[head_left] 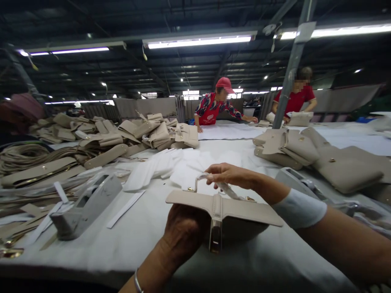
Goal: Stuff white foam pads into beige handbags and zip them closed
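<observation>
A beige handbag [244, 209] with a gold clasp on its front strap is held up just above the white-covered table. My left hand [186, 226] grips the bag from beneath the flap, its fingers hidden in the shade there. At the bag's top, my right hand [230, 175] has its fingers closed around the handle [227, 189], which is wrapped in clear film. Gold fittings join the handle to the bag. Just beyond it lie loose white sheets of thin packing material [183, 167].
Left stands a grey tape dispenser [87, 207] beside beige strips; a second dispenser [295, 179] is at right. Beige bags pile up at back left [146, 132] and right [345, 167]. Two people in red [209, 110] work across the table.
</observation>
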Demonstrator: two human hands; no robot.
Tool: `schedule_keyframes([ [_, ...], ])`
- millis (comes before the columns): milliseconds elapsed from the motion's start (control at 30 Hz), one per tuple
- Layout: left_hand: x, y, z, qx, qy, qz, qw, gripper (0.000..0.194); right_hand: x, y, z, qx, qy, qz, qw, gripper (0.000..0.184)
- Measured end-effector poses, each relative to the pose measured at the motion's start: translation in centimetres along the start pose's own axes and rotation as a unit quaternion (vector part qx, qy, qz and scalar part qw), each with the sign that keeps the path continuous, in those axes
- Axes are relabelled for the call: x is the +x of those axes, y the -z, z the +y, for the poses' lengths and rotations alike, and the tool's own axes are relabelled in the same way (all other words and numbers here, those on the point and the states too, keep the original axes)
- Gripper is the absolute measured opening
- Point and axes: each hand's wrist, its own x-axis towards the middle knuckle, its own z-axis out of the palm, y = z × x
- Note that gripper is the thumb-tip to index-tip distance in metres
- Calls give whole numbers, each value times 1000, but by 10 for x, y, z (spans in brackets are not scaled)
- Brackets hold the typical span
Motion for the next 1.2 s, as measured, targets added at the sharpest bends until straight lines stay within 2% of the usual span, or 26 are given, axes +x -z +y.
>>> schedule_keyframes([
  [67,4,-3,-5,-17,16,-26,999,29,-26,11,-4,-39,69,88,993,44],
  [100,5,-5,-7,-23,22,-34,999,28,-42,15,-4,-57,103,111,987,46],
  [167,6,-9,-10,-26,29,-36,999,27,-73,14,0,-116,151,113,975,50],
  [233,5,-12,-9,-24,30,-27,999,24,-95,4,11,-225,172,102,954,59],
  [300,2,-16,-7,-18,32,-24,999,19,-104,-10,29,-356,193,126,906,62],
  [400,-6,-19,-2,6,41,-25,999,21,-98,-25,53,-477,246,172,826,51],
  [467,-11,-20,-1,27,53,-25,998,22,-91,-25,57,-487,267,192,809,42],
  [500,-13,-19,0,29,56,-22,998,22,-89,-21,55,-477,267,197,814,37],
  [567,-16,-17,4,8,55,-12,998,20,-86,-8,43,-440,244,198,841,29],
  [667,-24,-14,14,-59,34,26,997,14,-72,24,21,-334,176,177,909,28],
  [733,-31,-15,22,-96,16,47,994,12,-51,45,17,-243,122,139,952,31],
  [800,-38,-18,28,-113,2,66,991,10,-25,58,28,-193,46,82,977,33],
  [900,-41,-23,29,-110,6,93,990,10,9,52,67,-223,-70,9,972,23],
  [967,-36,-25,24,-107,15,94,990,10,20,34,96,-251,-99,-23,963,13],
  [1033,-26,-27,17,-108,14,80,991,8,23,17,119,-277,-102,-40,955,6],
  [1100,-15,-30,10,-109,6,68,992,8,21,7,130,-312,-90,-31,945,8],
  [1200,-5,-38,4,-99,3,74,992,8,17,12,129,-373,-33,6,927,14],
])
